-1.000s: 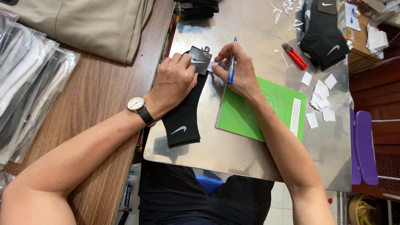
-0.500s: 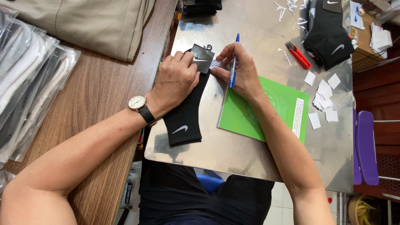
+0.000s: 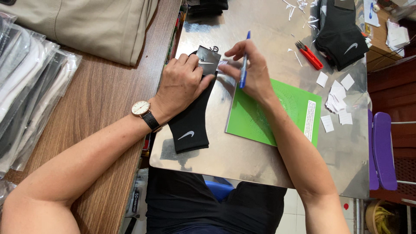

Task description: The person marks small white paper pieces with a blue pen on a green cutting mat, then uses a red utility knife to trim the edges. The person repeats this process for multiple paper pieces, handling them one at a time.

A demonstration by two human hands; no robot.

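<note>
Head view, flat black sock (image 3: 189,125), slim blue pen (image 3: 244,65)

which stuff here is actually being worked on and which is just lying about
In hand:
- left hand pressing down the black sock with its dark card tag
- right hand holding the blue pen by the tag

Lying about:
- green pad
- red snips
- white paper slips
- second black sock
- bagged garments

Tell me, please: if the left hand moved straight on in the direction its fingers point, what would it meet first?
The left hand points up and to the right, pressing the black sock. It would probably first meet the dark card at the sock's top, which its fingertips already touch; past it lies bare metal table.
</note>
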